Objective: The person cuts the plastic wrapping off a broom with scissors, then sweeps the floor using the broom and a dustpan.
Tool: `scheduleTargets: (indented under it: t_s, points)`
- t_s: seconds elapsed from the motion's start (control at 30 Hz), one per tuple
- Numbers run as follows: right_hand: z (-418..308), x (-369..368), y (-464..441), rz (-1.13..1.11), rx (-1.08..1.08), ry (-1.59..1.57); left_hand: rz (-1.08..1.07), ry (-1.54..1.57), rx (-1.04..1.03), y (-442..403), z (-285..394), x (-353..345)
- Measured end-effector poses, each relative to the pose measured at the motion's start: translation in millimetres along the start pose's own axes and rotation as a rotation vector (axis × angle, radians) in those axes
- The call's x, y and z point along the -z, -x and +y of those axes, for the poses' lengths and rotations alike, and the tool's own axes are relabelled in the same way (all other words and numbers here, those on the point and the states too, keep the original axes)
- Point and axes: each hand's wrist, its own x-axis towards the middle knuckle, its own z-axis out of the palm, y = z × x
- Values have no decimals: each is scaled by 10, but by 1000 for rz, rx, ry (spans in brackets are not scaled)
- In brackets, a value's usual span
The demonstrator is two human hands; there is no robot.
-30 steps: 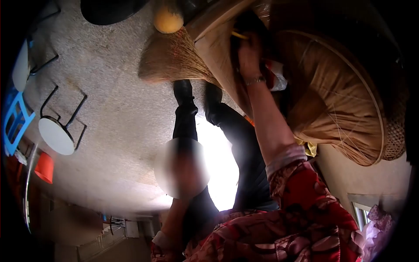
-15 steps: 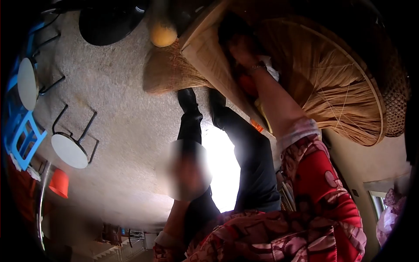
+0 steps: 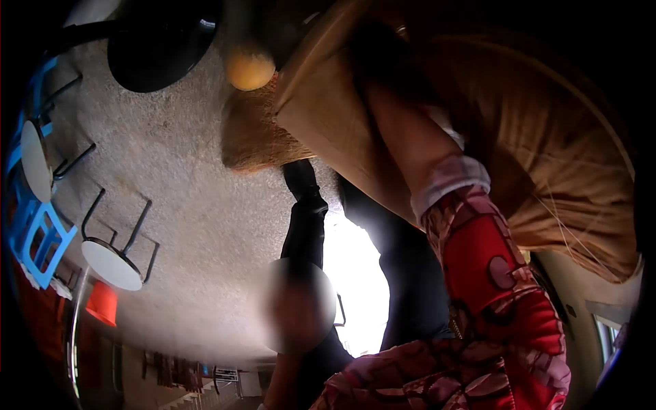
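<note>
Half a second on, the right forearm [image 3: 413,140] reaches deeper into shadow. From left, an orange bucket [image 3: 102,305], contents unseen, and a white-topped stool [image 3: 113,265] give way to the left hand [image 3: 299,311], blurred over a dark-clad leg [image 3: 304,229], perhaps for balance, its grip impossible to tell. Farther right, between a brown panel [image 3: 342,133] and gathered brown cloth [image 3: 567,178], the right hand vanishes inside a dark hollow [image 3: 425,65], concealing its hold and the contents.
</note>
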Motion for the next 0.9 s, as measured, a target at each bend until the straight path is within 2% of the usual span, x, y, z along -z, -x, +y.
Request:
scheduleTargets:
  t_s: [0.43, 0.73, 0.9]
  points:
    - [-104, -789, -569, -62, 84, 174, -55, -6, 139, -35, 55, -47]
    - [219, -632, -406, -27, 88, 250, -71, 14, 128, -31, 71, -10]
    - [321, -327, -201, 3, 96, 282, 2, 56, 79, 58, 85, -96]
